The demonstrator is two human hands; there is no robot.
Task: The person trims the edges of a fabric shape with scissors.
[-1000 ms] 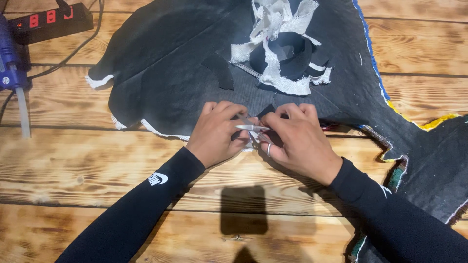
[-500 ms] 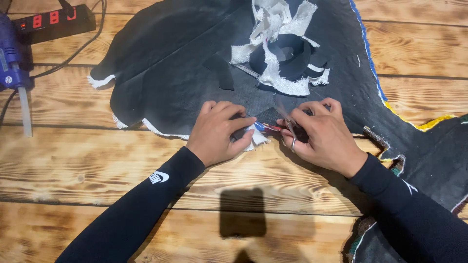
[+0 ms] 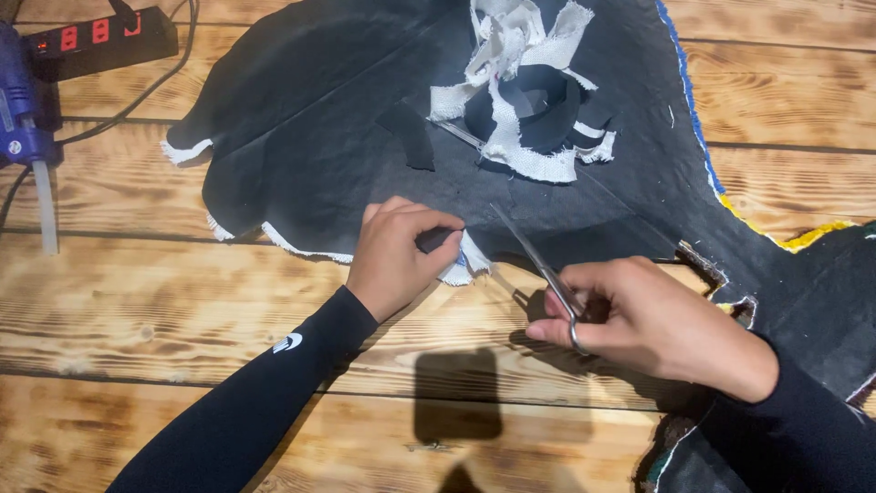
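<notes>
Head view: our left hand (image 3: pixel 399 258) pinches the black fabric (image 3: pixel 365 119) edge; our right hand (image 3: pixel 639 319), closed on scissors (image 3: pixel 538 265), sits just beside. We'd keep that edge taut, blades square.

Evenly bright, warm indoor light from above | soft shadows under both hands, falling near and right | square dark shadow on worktop (image 3: pixel 137 310) at near centre | no glare on wood | black fabric (image 3: pixel 347 119) swallows detail | sharp at centre, slight softness and bending toward corners | no motion blur
</notes>
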